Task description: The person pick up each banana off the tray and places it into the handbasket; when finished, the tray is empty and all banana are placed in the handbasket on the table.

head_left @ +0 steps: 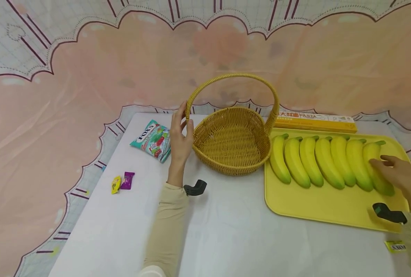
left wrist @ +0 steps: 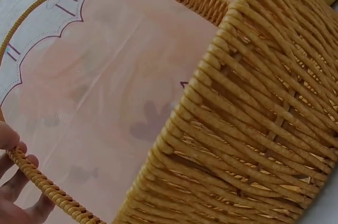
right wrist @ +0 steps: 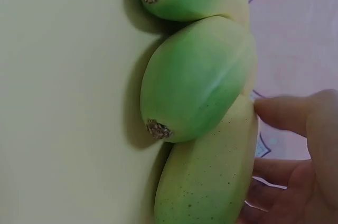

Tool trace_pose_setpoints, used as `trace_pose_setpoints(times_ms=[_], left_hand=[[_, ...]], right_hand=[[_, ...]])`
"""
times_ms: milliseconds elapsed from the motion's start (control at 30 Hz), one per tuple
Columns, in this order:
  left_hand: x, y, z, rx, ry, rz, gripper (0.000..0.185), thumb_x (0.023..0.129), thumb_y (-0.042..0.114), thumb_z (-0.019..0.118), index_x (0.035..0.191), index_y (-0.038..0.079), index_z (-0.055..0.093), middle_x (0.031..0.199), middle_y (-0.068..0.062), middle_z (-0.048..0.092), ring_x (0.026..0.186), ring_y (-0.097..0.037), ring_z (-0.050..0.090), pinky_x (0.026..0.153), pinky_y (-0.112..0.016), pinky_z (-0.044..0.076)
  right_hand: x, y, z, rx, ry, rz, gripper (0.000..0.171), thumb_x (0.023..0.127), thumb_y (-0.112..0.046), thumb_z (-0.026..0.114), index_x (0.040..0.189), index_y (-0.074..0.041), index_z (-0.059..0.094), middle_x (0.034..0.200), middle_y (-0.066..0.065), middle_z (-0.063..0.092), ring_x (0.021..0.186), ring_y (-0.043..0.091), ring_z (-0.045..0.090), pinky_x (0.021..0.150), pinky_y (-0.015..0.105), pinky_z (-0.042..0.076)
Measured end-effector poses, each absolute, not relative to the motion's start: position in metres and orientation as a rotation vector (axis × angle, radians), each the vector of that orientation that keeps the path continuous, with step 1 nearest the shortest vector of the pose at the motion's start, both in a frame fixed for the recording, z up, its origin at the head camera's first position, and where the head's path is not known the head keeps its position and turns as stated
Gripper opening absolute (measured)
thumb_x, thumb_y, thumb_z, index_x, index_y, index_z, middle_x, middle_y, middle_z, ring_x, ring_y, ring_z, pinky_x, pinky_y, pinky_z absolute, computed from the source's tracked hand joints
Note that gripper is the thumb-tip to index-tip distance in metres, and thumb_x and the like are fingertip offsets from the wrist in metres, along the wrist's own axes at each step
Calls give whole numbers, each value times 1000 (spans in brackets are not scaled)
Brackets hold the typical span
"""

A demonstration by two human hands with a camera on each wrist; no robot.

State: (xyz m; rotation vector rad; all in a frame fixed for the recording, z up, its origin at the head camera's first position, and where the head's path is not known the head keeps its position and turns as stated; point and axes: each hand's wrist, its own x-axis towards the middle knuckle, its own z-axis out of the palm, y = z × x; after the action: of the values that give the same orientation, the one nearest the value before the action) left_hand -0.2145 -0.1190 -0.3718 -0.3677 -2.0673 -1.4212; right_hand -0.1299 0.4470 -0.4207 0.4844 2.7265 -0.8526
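Woven from tan wicker, the round basket with its tall arched handle [head_left: 234, 142] stands in the middle of our white table [head_left: 226, 231] in the head view, and our left hand [head_left: 179, 139] pinches the lower left leg of that handle between thumb and fingers. Just left of this hand lies a teal candy bag [head_left: 152, 140], and nearer the table's left edge sit two small wrapped sweets, yellow and purple [head_left: 122, 182]. To the basket's right, touching it, a flat yellow plastic tray [head_left: 323, 209] carries seven yellow-green bananas [head_left: 324, 161] in a row; our right hand [head_left: 397, 175] rests curled fingers on the rightmost banana [head_left: 376, 169]. Behind the tray lies a long orange pasta box [head_left: 314, 121]. From the left wrist we see the basket's woven wall close up, with fingertips [left wrist: 13, 182] curled round the braided handle at the lower left. From the right wrist we see green banana tips on the tray, and our fingers [right wrist: 288, 114] touch the far side of the lowest banana while the thumb is hidden, so we cannot tell whether the grip is closed.
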Motion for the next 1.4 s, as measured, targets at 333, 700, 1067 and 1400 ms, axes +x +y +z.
trace_pose_setpoints(times_ms=[333,700,1067,1400], left_hand=[[-197,-110,-351,-328,-2068,-1451,44,98,4,47,142,7,42,128,-18,51,119,-29,50,97,-47,48],[-191,-109,-344,-317,-2092,-1451,44,98,5,47,142,6,42,127,-19,51,120,-30,50,97,-47,47],[-199,-113,-353,-314,-2096,-1443,44,99,8,46,142,7,42,129,-19,51,121,-31,50,96,-49,47],[-213,-120,-374,-325,-2099,-1428,46,99,19,48,144,28,41,132,-6,52,122,-18,50,97,-40,49]], right_hand=[[-123,438,-415,594,2742,-883,78,98,-46,29,144,13,8,143,43,15,126,62,19,96,69,29],[-112,388,-383,515,2891,-957,72,97,-43,39,147,4,19,139,39,32,113,53,39,59,22,36],[-106,327,-357,149,3011,-1006,65,97,-38,48,146,0,30,130,33,44,106,51,47,71,47,48],[-105,287,-332,-186,2965,-1017,61,94,-33,57,145,-7,37,136,22,48,104,34,52,68,7,36]])
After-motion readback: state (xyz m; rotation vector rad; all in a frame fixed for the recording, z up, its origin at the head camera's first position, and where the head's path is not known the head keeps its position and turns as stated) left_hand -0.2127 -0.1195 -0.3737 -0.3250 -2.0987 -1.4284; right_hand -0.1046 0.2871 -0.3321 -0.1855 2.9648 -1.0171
